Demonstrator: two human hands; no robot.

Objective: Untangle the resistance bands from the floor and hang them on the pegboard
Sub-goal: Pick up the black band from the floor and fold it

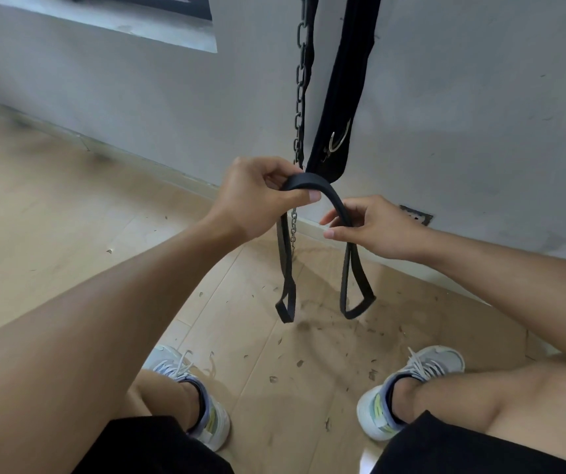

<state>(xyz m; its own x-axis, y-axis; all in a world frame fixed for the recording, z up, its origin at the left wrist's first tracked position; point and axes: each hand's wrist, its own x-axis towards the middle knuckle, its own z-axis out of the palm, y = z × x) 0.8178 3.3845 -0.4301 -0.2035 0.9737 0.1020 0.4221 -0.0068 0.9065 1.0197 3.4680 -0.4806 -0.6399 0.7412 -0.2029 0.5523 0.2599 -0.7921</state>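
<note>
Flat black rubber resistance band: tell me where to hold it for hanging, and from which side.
Grip the flat black rubber resistance band at its arched top, from above, where the left hand and right hand already pinch it. Both ends dangle as loops, so the arch can drop over a peg.

There is a single view, from a camera worn on the person's head, tilted forward and steeply down. It sits close above the two hands, held out just in front of it, and looks past them to the wooden floor (69,206). Relative to that floor, the grey wall (463,114) rises at its far edge across the top, and the person's shoes (408,388) stand on it near the bottom.
</note>
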